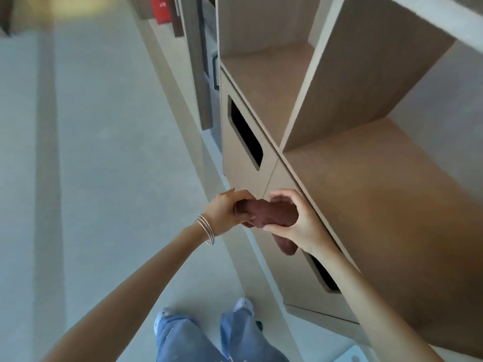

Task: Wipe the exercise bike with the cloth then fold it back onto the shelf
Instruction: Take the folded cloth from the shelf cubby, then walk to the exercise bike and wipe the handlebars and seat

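Observation:
A dark reddish-brown cloth [271, 214] is bunched between both hands, just in front of the wooden shelf unit [371, 199]. My left hand [227, 212], with thin bangles on the wrist, grips the cloth's left end. My right hand [298, 223] curls round its right part, and a fold of cloth hangs below that hand. The shelf board beside my right hand is bare. The exercise bike is not in view.
Below the shelf board, cabinet fronts with dark cut-out handles [245, 131] face the pale floor [104, 152]. An upright divider [339, 82] splits the shelf into compartments. A red object [162, 9] stands far back. My legs and shoes [209, 333] are at the bottom.

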Demonstrator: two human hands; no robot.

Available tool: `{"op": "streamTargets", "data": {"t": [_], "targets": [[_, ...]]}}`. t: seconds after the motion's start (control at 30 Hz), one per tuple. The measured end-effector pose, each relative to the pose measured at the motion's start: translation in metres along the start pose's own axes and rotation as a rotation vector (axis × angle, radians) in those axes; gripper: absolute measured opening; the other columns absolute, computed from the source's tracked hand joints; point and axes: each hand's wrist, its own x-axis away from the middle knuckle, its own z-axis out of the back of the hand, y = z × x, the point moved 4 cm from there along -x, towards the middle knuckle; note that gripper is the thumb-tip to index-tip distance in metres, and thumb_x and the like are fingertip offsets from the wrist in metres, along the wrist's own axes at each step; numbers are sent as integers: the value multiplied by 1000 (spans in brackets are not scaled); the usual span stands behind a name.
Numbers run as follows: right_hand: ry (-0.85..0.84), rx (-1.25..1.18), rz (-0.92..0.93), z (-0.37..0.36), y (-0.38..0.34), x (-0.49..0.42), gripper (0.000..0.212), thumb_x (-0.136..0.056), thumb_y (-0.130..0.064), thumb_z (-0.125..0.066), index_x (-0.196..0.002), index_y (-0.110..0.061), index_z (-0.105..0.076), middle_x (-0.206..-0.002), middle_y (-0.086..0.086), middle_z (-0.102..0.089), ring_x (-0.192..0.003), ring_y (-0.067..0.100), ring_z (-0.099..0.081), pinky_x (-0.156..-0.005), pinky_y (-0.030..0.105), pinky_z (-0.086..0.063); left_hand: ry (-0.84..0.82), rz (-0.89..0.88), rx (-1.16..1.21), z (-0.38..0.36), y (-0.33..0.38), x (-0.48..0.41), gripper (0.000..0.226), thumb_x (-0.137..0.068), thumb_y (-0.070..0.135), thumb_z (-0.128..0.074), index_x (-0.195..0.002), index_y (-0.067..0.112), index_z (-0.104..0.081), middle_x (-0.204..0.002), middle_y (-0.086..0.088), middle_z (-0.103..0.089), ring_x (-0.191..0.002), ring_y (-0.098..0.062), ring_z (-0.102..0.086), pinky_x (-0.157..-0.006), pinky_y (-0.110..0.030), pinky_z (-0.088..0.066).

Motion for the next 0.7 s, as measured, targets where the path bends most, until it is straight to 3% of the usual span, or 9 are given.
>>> {"op": "streamTargets", "data": {"t": [0.13, 0.23, 0.37, 0.53, 0.7], "targets": [[-142, 70, 46, -56, -22, -19, 50, -66, -7, -82, -106, -20, -56, -103, -12, -63, -98, -2, -58, -90, 7, -39, 70, 136, 50, 38, -39, 48, 24, -78, 11, -71, -101, 11, -64, -91, -9, -66, -89, -28, -60, -86, -46, -48], [-170, 94, 75, -103, -46, -34, 39, -64, -10, -83, -93, -25, -62, -88, -17, -67, -85, -2, -62, -78, 6, -43, 157, 235, 29, 67, -69, 90, 24, -80, 19, -70, -102, 15, -62, -93, -5, -66, -91, -26, -60, -85, -42, -49], [-161, 9, 97, -178, -84, -42, 43, -61, -9, -86, -88, -27, -58, -84, -20, -65, -81, -5, -59, -73, 4, -42, 307, 284, -68, 118, -105, 154, 27, -82, 27, -67, -105, 18, -60, -90, 4, -63, -88, -20, -57, -79, -32, -47], [-238, -28, 169, -279, -141, -41, 40, -61, -16, -86, -88, -27, -60, -87, -16, -67, -84, -2, -61, -77, 8, -45, 446, 298, -363, 189, -155, 260, 48, -84, 41, -62, -127, 22, -50, -118, 2, -61, -107, -21, -55, -101, -34, -38], [-402, 45, 282, -377, -190, -36, 37, -62, -16, -86, -85, -33, -62, -85, -22, -66, -82, -8, -60, -75, 4, -43, 541, 456, -652, 244, -203, 378, 55, -86, 47, -56, -133, 19, -48, -131, -2, -57, -121, -27, -51, -107, -41, -34]]}}
